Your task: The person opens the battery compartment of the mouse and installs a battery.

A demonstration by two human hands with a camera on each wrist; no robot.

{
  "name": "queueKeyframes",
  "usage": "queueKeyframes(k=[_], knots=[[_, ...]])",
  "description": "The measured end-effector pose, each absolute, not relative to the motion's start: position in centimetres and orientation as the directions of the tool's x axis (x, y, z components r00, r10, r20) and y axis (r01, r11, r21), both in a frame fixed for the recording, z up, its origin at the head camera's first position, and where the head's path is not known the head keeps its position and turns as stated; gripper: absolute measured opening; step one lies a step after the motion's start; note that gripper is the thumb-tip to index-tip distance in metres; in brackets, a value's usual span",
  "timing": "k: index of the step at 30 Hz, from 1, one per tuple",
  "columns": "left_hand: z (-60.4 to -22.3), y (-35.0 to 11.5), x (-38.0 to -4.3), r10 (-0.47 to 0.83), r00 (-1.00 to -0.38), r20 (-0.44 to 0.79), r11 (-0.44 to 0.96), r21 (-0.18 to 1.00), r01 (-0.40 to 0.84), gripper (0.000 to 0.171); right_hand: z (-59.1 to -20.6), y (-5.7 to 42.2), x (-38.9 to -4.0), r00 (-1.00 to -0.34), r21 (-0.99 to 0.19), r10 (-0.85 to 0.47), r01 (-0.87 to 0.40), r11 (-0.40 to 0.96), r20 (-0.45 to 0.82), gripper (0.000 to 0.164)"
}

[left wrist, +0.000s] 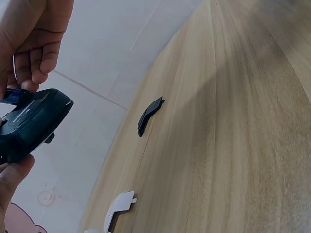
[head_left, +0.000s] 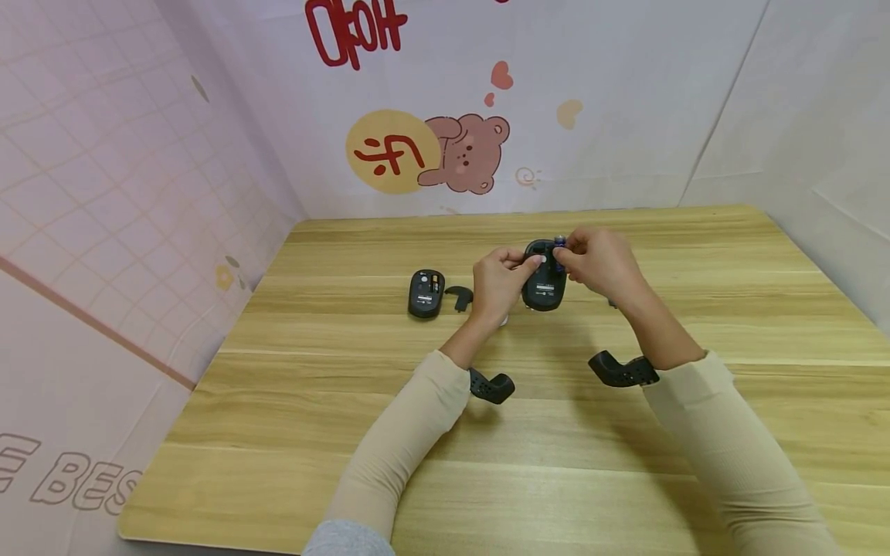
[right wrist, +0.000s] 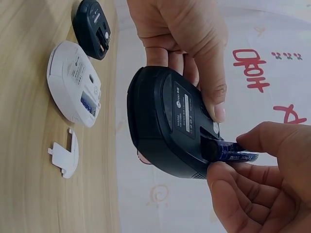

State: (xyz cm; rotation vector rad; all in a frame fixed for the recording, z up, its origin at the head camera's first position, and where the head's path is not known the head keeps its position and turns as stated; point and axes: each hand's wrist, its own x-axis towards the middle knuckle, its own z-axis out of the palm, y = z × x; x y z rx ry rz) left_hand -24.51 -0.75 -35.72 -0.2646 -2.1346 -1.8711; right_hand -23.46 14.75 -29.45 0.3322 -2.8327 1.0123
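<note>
My left hand [head_left: 497,282] grips a black computer mouse [head_left: 544,297] above the table, its underside turned toward me, thumb on the label side. My right hand [head_left: 603,266] pinches a blue battery [right wrist: 235,151] between thumb and fingers. In the right wrist view the battery's inner end sits at the mouse's uncovered battery slot [right wrist: 209,136], and the rest sticks out at a tilt. The left wrist view catches the mouse [left wrist: 36,124] edge-on, with the battery's blue end [left wrist: 15,96] over its underside.
A second black mouse [head_left: 426,297] lies bottom up at the left, beside a black battery cover [head_left: 460,296]. A white mouse [right wrist: 75,82] with a battery in its slot lies near a white cover [right wrist: 65,158]. Another black cover [left wrist: 149,115] rests on the wooden table [head_left: 292,432].
</note>
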Motion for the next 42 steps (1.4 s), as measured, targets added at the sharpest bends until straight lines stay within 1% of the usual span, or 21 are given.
queueKeyframes(k=[5,14,21,27,30,34,38,42], knots=[[-35.7,-0.7,-24.6,-0.049,-0.941,0.334,0.13,0.937,0.325,0.019,-29.5,14.7,-23.4,-0.972,-0.614,-0.167,-0.235,0.753,0.167,0.024],[-35.6,-0.7,-24.7,-0.047,-0.942,0.333,0.111,0.939,0.326,0.02,-29.5,14.7,-23.3,-0.959,-0.576,-0.194,-0.28,0.768,0.207,0.023],[-35.4,-0.7,-24.8,-0.061,-0.941,0.332,0.107,0.94,0.325,0.02,-29.5,14.8,-23.4,-0.959,-0.584,-0.196,-0.281,0.761,0.205,0.016],[-35.5,-0.8,-24.7,-0.06,-0.945,0.32,0.108,0.944,0.313,0.02,-29.7,14.9,-23.4,-0.957,-0.587,-0.205,-0.287,0.757,0.203,0.015],[-35.5,-0.7,-24.7,-0.064,-0.944,0.324,0.105,0.943,0.316,0.02,-29.7,15.0,-23.5,-0.959,-0.585,-0.203,-0.281,0.761,0.197,0.02],[-35.5,-0.8,-24.7,-0.066,-0.942,0.329,0.117,0.94,0.32,0.02,-30.1,15.4,-23.8,-0.966,-0.607,-0.175,-0.256,0.753,0.191,0.035],[-35.5,-0.8,-24.7,-0.066,-0.939,0.336,0.122,0.937,0.327,0.02,-30.7,15.7,-24.3,-0.971,-0.682,-0.176,-0.241,0.691,0.165,0.049],[-35.5,-0.8,-24.6,-0.065,-0.938,0.341,0.118,0.936,0.332,0.02,-31.3,15.8,-24.8,-0.977,-0.779,-0.201,-0.183,0.6,0.074,0.06]])
